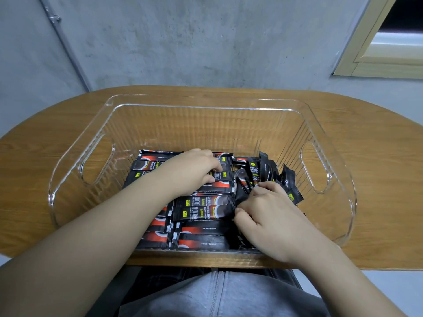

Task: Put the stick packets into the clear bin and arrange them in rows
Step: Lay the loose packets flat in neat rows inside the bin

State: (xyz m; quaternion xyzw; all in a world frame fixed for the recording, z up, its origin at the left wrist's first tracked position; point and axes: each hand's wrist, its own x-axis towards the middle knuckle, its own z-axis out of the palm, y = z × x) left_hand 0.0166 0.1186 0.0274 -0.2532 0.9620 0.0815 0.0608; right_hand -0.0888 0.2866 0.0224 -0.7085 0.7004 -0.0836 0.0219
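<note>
Clearly, packets (203, 210) read "INSTANT COFFEE".

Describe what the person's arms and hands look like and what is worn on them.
Both forearms are bare as far as the frame shows: no sleeves in view. The left hand and right hand wear no gloves, and no rings, watch or bracelets are visible. No markings show on either arm.

Black stick packets (203, 212) with red-and-white swirls and yellow labels, clear ribbed bin (329, 143), wood-grain brown table (377, 156).
</note>
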